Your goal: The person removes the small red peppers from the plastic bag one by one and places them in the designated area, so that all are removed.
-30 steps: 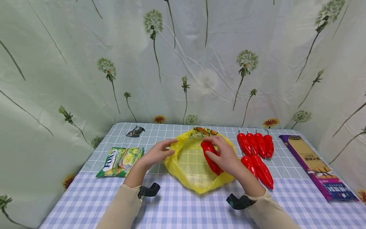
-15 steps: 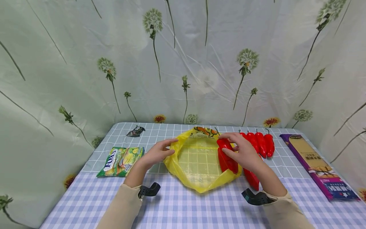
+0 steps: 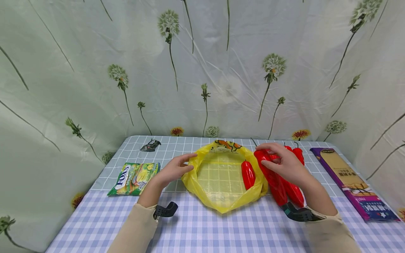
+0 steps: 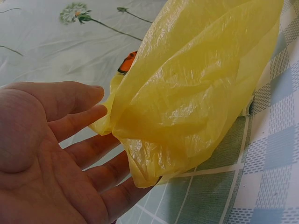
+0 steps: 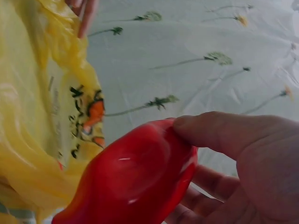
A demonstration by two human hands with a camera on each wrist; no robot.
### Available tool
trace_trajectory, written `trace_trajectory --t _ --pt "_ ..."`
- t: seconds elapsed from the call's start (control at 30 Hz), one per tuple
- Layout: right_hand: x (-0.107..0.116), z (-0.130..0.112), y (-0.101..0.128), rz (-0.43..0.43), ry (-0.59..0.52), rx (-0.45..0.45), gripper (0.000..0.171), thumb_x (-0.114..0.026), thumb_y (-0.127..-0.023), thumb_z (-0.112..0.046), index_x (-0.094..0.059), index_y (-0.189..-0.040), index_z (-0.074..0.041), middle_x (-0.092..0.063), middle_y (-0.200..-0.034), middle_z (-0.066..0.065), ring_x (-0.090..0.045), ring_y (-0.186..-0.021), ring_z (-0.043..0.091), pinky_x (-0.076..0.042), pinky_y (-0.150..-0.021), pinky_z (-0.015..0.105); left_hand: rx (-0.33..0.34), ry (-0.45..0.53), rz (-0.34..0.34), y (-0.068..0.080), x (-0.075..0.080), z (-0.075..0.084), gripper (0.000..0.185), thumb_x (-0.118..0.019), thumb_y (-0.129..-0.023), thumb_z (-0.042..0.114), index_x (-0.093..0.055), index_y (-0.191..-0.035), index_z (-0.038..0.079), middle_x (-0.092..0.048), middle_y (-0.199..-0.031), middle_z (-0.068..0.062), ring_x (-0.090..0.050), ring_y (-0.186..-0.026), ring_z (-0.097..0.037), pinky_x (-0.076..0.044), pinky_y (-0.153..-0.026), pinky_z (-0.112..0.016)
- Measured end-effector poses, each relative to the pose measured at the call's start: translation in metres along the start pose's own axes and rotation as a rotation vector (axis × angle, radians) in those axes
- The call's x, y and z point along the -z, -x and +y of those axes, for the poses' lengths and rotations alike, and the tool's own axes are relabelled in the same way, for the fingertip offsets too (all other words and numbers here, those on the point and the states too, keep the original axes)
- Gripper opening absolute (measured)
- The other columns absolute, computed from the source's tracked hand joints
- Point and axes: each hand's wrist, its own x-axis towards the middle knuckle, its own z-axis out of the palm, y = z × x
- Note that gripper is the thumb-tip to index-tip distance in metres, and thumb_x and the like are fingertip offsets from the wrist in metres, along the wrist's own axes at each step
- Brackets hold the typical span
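One pepper [image 3: 269, 168] gripped by right hand [image 3: 284, 165], partly hiding others; left hand [image 3: 172, 170] pinches bag [image 3: 221, 200].

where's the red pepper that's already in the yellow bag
In the head view, the glossy red pepper lies inside the yellow plastic bag, against its right wall, just left of the right hand.
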Motion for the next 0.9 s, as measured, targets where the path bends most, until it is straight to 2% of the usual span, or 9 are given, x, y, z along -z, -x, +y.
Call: trace_trajectory --t 0.33,0.6,0.9 --pt "0.022 0.015 0.008 -0.021 -0.016 -0.028 0.044 -0.068 -0.094 -0.014 -0.055 -0.136 -0.012 -0.054 -0.136 0.022 -0.059 -0.112 0.042 -0.064 -0.073 0.039 0.005 -0.003 -0.003 0.001 0.0 -0.001 0.049 -0.058 -0.1 0.018 -0.049 -0.148 0.02 -0.045 -0.156 -0.009 -0.055 -0.131 -0.034 -0.053 -0.104 -0.045" --pt "0.033 0.032 0.012 -0.054 -0.028 -0.129 0.049 -0.067 -0.096 -0.02 -0.051 -0.141 -0.012 -0.052 -0.135 0.025 -0.058 -0.114 0.045 -0.064 -0.071 0.042 0.001 0.001 -0.004 0.001 0.0 0.001 0.049 -0.058 -0.1 0.017 -0.049 -0.148 0.02 -0.046 -0.155 -0.01 -0.057 -0.129 -0.033 -0.054 -0.102 -0.044" --pt "0.042 0.052 0.015 -0.027 0.017 -0.174 0.049 -0.067 -0.095 -0.019 -0.051 -0.141 -0.01 -0.057 -0.129 0.026 -0.059 -0.112 0.044 -0.064 -0.07 0.04 -0.001 0.012 -0.008 0.001 0.002 0.003 0.048 -0.057 -0.1 0.017 -0.049 -0.148 0.02 -0.045 -0.155 -0.01 -0.055 -0.131 -0.034 -0.054 -0.102 -0.044"
